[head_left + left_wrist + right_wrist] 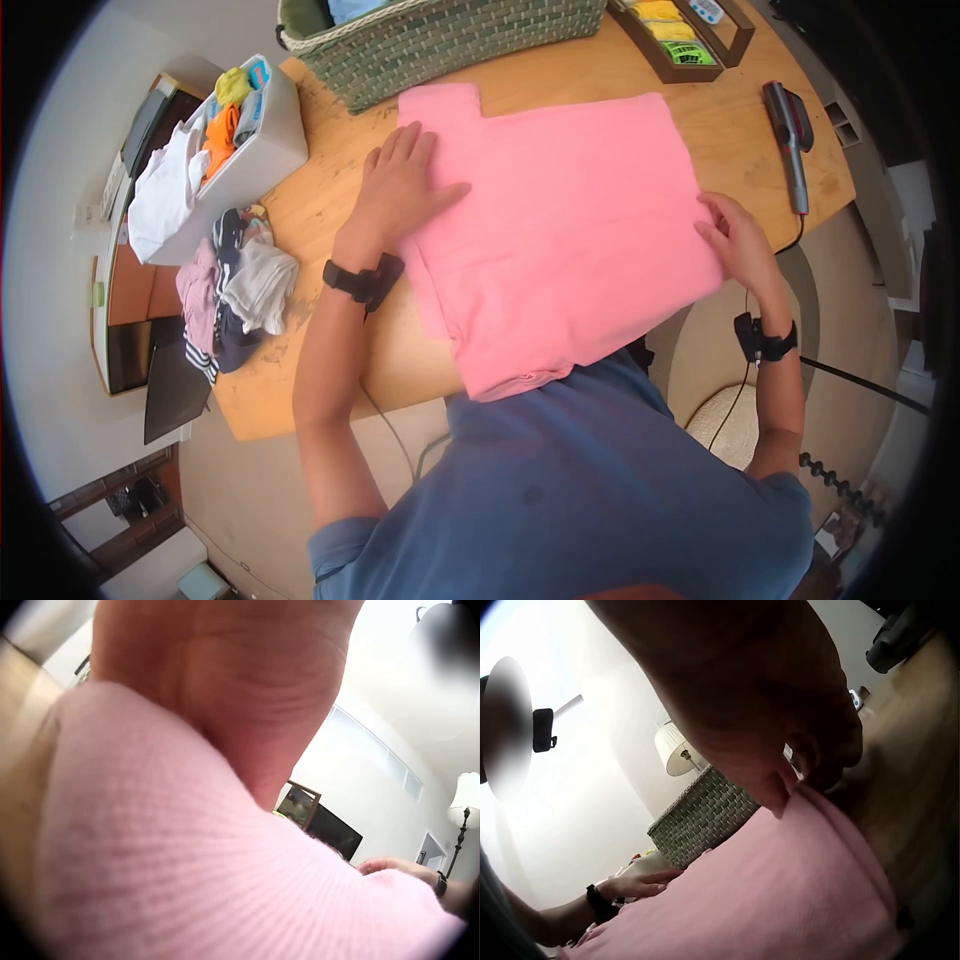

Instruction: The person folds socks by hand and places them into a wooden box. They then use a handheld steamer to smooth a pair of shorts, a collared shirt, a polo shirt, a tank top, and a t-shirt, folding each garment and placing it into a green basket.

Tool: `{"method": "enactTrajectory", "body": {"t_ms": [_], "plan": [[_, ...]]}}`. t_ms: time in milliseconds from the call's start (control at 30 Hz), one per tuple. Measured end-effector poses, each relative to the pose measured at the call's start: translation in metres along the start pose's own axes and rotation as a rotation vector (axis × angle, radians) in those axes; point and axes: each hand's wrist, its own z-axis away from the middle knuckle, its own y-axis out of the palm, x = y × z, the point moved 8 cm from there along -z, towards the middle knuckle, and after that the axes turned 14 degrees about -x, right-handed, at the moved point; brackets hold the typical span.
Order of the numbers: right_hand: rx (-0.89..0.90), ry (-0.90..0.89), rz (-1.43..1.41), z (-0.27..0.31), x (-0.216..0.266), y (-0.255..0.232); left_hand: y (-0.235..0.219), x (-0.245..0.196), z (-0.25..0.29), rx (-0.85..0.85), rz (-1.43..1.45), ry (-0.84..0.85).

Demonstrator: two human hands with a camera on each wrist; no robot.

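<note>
A pink shirt (pixel 570 220) lies spread over the table, a short sleeve-like part jutting out at its upper left and its near edge bunched against the person's body. On its left side the left hand (pixel 405 185) rests flat, fingers spread and pointing away. At the opposite edge the right hand (pixel 740 240) pinches the pink cloth between thumb and fingers. In the right wrist view, the right hand's fingertips (pixel 780 799) hold a raised edge of the fabric. Close up in the left wrist view, the ribbed pink fabric (pixel 165 840) bulges below the left palm.
A green woven basket (pixel 450 55) stands at the far edge. To the left are a white bin (pixel 270 135) of clothes and a pile of folded clothes (pixel 240 280). A brown box (pixel 690 70) with packets sits far right, near a corded grey appliance (pixel 790 140).
</note>
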Motion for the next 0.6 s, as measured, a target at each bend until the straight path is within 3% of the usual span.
{"method": "enactTrajectory", "body": {"t_ms": [67, 133, 233, 333, 367, 467, 500, 600], "plan": [[0.078, 0.148, 0.061, -0.024, -0.022, -0.021, -0.006, -0.001, 0.002, -0.002, 0.04, -0.008], [-0.275, 0.041, 0.105, -0.062, -0.053, -0.073, -0.015, -0.004, 0.007, 0.006, 0.072, 0.013], [-0.71, -0.194, 0.55, -0.098, -0.123, -0.126, -0.028, -0.01, 0.022, 0.014, 0.118, 0.057], [-0.458, 0.016, 0.392, -0.112, -0.175, -0.113, -0.027, -0.005, 0.037, 0.01, 0.171, 0.037], [-0.31, 0.196, 0.32, -0.112, -0.192, -0.102, -0.025, -0.001, 0.04, 0.013, 0.19, 0.027], [-0.352, 0.214, 0.359, -0.105, -0.195, -0.094, -0.024, 0.004, 0.043, 0.014, 0.217, 0.015], [-0.381, 0.203, 0.273, -0.105, -0.189, -0.095, -0.024, 0.005, 0.044, 0.015, 0.221, 0.014], [-0.277, 0.411, -0.029, -0.081, -0.174, -0.102, -0.025, 0.008, 0.044, 0.004, 0.276, 0.026]]}}
